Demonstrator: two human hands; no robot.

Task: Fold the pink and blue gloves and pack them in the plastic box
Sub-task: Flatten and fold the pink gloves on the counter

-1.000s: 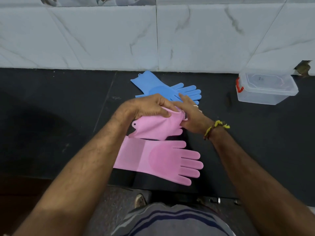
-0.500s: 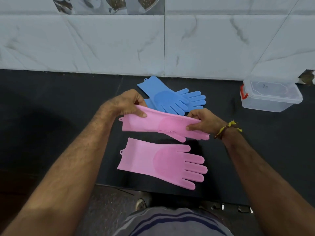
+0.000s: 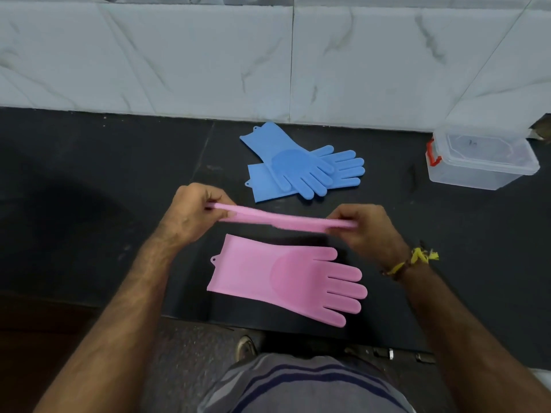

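Note:
My left hand (image 3: 190, 216) and my right hand (image 3: 366, 231) hold one pink glove (image 3: 283, 219) stretched flat between them above the black counter, seen nearly edge-on. The left hand grips its cuff end, the right its finger end. A second pink glove (image 3: 286, 278) lies flat on the counter just below, fingers pointing right. Two blue gloves (image 3: 298, 165) lie overlapped further back, fingers to the right. The clear plastic box (image 3: 477, 165) with a red latch sits at the far right with its lid on.
The black counter (image 3: 89, 180) ends at a white marble-tiled wall (image 3: 268, 61) behind. Its front edge runs just below the lying pink glove, near my torso. A dark seam crosses the counter left of the blue gloves.
The pink glove, bunched between my hands one second ago, has been pulled out straight and turned flat. My hands have moved apart, left one leftward and right one rightward.

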